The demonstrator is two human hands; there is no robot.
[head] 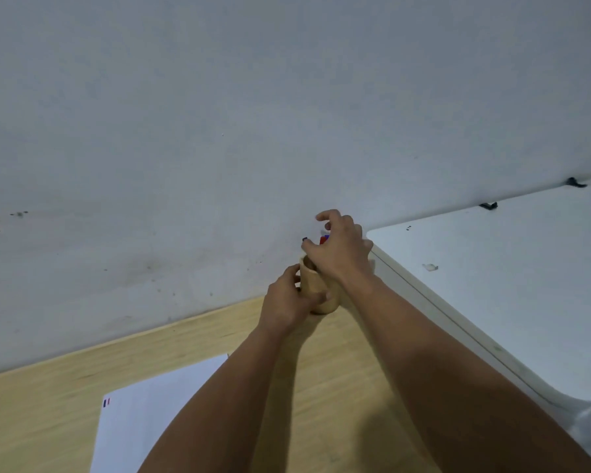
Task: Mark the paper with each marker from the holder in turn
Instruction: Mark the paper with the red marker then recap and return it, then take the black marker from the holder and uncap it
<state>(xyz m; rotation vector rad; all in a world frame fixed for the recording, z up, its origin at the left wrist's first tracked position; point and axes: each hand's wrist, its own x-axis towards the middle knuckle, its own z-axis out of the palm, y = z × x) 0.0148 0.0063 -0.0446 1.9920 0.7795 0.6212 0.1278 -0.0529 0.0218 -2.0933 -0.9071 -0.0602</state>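
Left hand [289,303] fingers wrap the holder [318,288]; right hand [342,247] fingers curl over the markers [323,239].

The wooden holder [318,285], a pale round cup, stands upright on the far part of the wooden tabletop, close to the wall. Marker tops [323,239] poke out above its rim: 1 dark, 1 red and 1 blue or purple, mostly hidden, so the full count cannot be told. The white paper [151,418] lies flat nearer the viewer, to the left, well apart from the holder, with short blue and red strokes [107,402] by its far-left corner.
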